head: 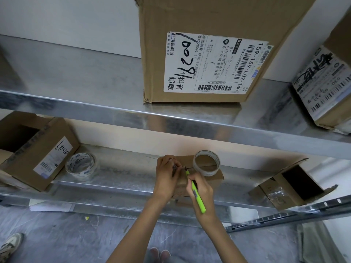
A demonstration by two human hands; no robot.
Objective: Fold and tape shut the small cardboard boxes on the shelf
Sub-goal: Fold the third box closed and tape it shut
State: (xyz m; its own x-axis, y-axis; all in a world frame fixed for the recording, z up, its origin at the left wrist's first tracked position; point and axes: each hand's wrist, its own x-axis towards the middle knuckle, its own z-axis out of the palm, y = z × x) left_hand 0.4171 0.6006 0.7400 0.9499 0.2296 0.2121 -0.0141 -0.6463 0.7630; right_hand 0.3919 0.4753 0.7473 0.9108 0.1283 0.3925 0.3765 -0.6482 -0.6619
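The small box [215, 179] sits mid-shelf on the lower metal shelf [123, 173]. It is plain brown, with its top flaps folded flat and meeting at a seam. A tape roll [208, 172] rests on top of it. The left hand [166, 175] curls around the box's left top edge. The right hand [201, 192] grips a green cutter [197, 198], its tip at the seam.

Bare shelf [123, 173] beside printed tape roll [85, 174]

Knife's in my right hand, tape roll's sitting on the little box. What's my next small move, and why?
Probably cut beside your left hand: the green knife in your right hand already has its tip there on the small box, likely freeing the tape roll resting on top.
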